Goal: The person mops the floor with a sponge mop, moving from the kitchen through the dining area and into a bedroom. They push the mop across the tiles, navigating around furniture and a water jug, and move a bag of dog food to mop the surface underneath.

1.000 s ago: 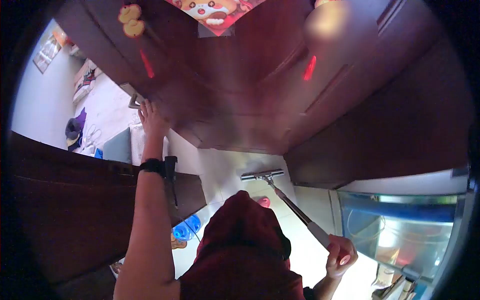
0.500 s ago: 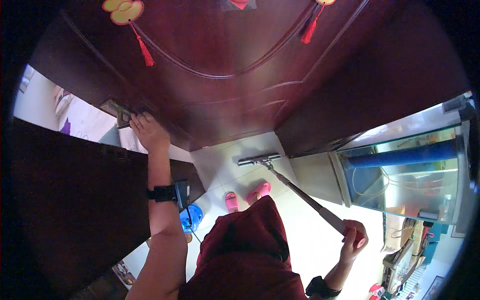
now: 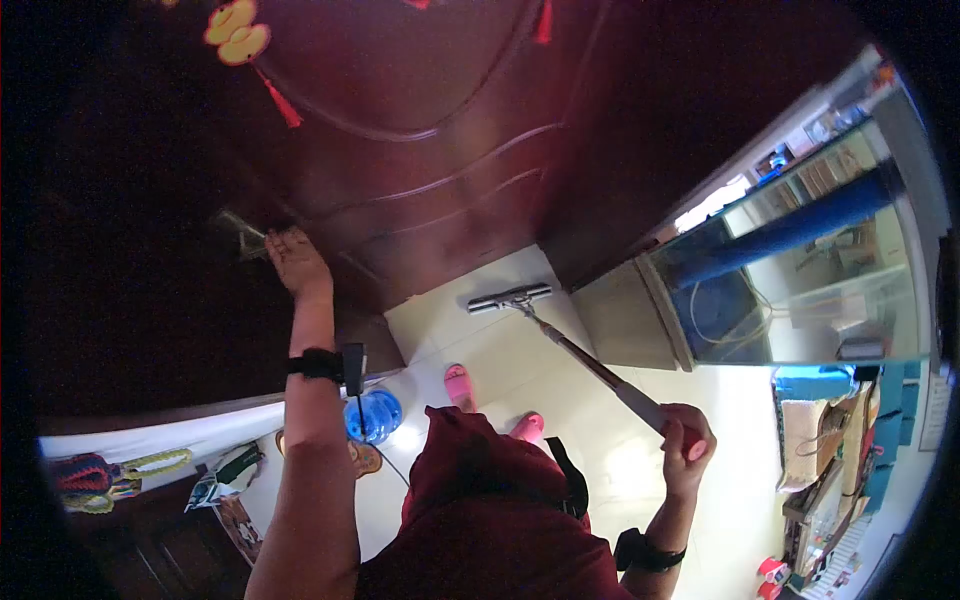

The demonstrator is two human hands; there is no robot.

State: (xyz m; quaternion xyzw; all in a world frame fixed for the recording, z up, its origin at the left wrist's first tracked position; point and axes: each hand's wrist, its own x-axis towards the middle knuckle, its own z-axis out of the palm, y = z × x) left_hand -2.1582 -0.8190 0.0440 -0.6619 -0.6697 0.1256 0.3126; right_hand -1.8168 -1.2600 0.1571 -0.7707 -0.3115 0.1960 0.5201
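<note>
My left hand [image 3: 300, 265] is at the dark red door [image 3: 420, 190], its fingers closed at the end of the metal door handle [image 3: 248, 240]; the fingertips are partly hidden. In my right hand [image 3: 688, 445] is the upper end of a mop [image 3: 590, 362], gripped near its red end cap. Its pole slants down to a narrow, flat mop head [image 3: 510, 298] resting on the pale tiled floor [image 3: 440, 320], close to the door's foot. My feet are in pink slippers [image 3: 458, 385] behind the mop head.
A glass tank [image 3: 800, 270] on a pale cabinet [image 3: 625, 315] stands to the right. A blue water bottle [image 3: 373, 415] is on the floor by my left forearm. Coiled ropes [image 3: 95, 480] lie at far left. Gourd-shaped decorations [image 3: 238, 32] hang on the door.
The bright gap beside the door at left is gone; the door has swung shut, my left hand staying at the handle. My view has turned, and one foot has shifted back. The mop stays in my right hand.
</note>
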